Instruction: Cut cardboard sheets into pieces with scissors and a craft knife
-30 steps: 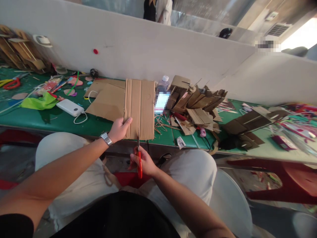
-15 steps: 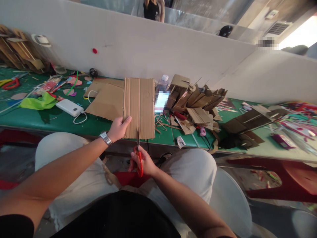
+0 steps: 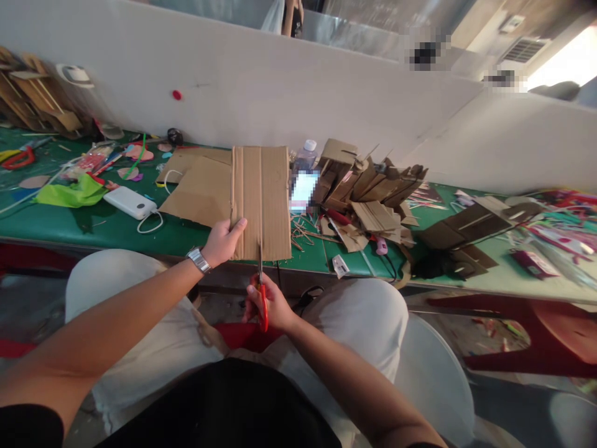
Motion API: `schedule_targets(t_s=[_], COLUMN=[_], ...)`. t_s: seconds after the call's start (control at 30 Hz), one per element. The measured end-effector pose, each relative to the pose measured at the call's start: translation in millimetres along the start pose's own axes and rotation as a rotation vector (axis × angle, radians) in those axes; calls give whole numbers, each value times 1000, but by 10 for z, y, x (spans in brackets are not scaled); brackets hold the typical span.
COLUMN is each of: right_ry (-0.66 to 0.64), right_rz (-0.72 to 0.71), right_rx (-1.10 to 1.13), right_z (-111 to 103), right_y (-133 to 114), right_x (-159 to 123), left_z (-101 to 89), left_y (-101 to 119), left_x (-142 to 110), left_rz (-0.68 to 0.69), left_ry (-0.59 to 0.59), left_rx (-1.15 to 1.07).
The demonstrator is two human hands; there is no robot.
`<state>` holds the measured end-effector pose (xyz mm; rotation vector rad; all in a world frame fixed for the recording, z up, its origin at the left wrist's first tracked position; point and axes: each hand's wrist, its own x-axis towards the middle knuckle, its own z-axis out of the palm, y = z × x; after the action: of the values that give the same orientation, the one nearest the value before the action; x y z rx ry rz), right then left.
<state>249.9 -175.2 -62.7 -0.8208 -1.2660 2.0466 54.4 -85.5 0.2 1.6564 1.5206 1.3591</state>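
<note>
My left hand (image 3: 224,241) grips the lower left edge of an upright rectangular piece of cardboard (image 3: 268,199), thumb on the near face and fingers hidden behind. Vertical crease lines run down the piece. My right hand (image 3: 273,305) is closed around the red handles of a pair of scissors (image 3: 263,308), just below the cardboard. The blades point up and sit at the bottom edge, the tip overlapping the card near its middle. Behind and left of this piece, a larger cardboard sheet (image 3: 198,193) lies on the green table (image 3: 140,239).
A white power bank (image 3: 130,203) with a cable lies left. Right of the cardboard are a lit phone (image 3: 304,191), a bottle (image 3: 308,155), cut cardboard parts (image 3: 373,180) and a pink-handled tool (image 3: 381,246). A white partition (image 3: 233,87) stands behind the table.
Both hands, the cardboard and the scissors stay almost in place. Beyond the partition, a person has shifted a little.
</note>
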Motion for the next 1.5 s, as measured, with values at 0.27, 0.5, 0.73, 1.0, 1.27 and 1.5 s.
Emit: schedule_targets(t_s=[0.27,0.5,0.73,1.0,1.27,1.5], right_ry=[31,67,80,104,97,72], right_rz=[-29,-57,-56,-31,-59,-64], right_rx=[35,98,108,43,4,-14], right_z=[-18,-69,-74,-67,-44,-40], right_y=[31,-13,-50,-98,-111,-119], right_x=[3,-10,-7,1,-5,-8], left_z=[4,54,90,111,106,99], left_y=[3,56,60,89,81,64], left_x=[0,-87,-121,-152,-160,-147], left_rz=[20,64,75,61,48,35], left_ry=[-8,-40,-46,-60,-47,-43], left_rx=[19,68,69,44,32,27])
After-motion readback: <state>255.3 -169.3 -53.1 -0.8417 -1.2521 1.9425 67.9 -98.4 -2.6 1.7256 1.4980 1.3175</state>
